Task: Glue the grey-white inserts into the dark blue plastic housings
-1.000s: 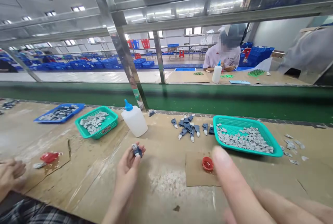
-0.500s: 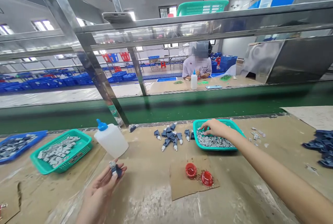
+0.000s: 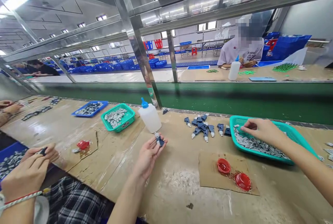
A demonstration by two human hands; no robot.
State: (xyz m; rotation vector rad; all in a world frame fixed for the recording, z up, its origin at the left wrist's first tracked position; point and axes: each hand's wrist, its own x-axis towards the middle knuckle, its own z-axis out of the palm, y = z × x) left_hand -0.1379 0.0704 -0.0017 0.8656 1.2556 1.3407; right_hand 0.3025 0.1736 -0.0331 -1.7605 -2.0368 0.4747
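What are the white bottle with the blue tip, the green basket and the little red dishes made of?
The white bottle looks like cloudy, matte, translucent plastic, since light glows through it. The green basket seems moulded plastic, with a satin finish and a grid of holes. The little red dishes look like glossy plastic, though their shine could be residue.

A factory assembly line: green conveyor belt (image 3: 208,99), long workbenches (image 3: 177,196), trays of small parts (image 3: 293,132).

Counted from my end of the link: 2 teal baskets (image 3: 249,151), 1 nearby blue tray (image 3: 90,108), 2 white squeeze bottles (image 3: 150,116), 3 red plastic cups (image 3: 223,166), 2 cardboard sheets (image 3: 208,172).
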